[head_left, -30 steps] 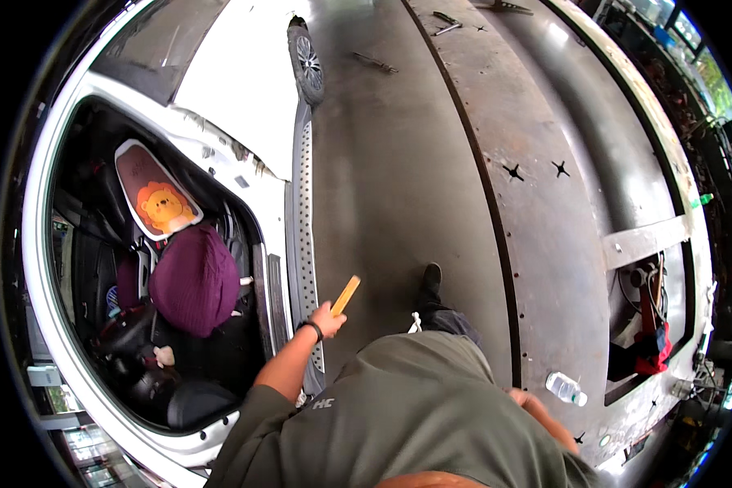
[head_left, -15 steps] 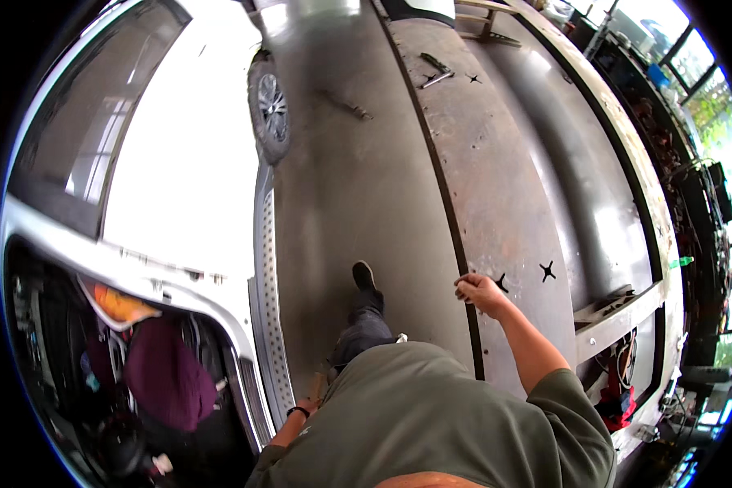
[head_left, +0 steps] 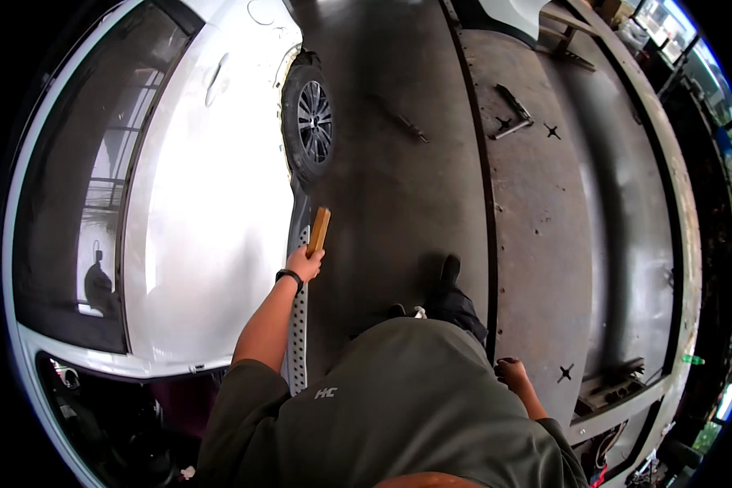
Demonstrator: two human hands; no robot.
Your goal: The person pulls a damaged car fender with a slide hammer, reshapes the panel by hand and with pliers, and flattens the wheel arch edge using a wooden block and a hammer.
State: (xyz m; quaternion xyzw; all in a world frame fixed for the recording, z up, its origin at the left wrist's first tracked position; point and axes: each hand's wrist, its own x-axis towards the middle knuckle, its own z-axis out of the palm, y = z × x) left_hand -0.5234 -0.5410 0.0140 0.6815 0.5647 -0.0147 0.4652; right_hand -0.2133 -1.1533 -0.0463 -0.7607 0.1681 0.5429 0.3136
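My left hand point(head_left: 304, 263) is wrapped round a short yellow-brown bar point(head_left: 320, 232) that looks like wood. The bar sticks up out of the fist, beside the side of a white car point(head_left: 211, 203) and above its studded side step point(head_left: 299, 342). A dark band circles the left wrist. My right hand point(head_left: 511, 372) hangs low by my right hip, over the metal platform point(head_left: 537, 268). Its fingers are curled in, and nothing shows in them.
Ahead on the left is the car's wheel point(head_left: 309, 122). A bar-shaped tool point(head_left: 411, 128) lies on the grey floor. On the platform lies an angled metal tool point(head_left: 512, 112), near cross-shaped holes. A raised metal frame point(head_left: 683, 268) runs along the right. A white panel point(head_left: 512, 16) stands far ahead.
My left hand has swung forward and up with the bar. My right hand has dropped back toward my hip. I have moved forward along the car, and its doorway has slid back.
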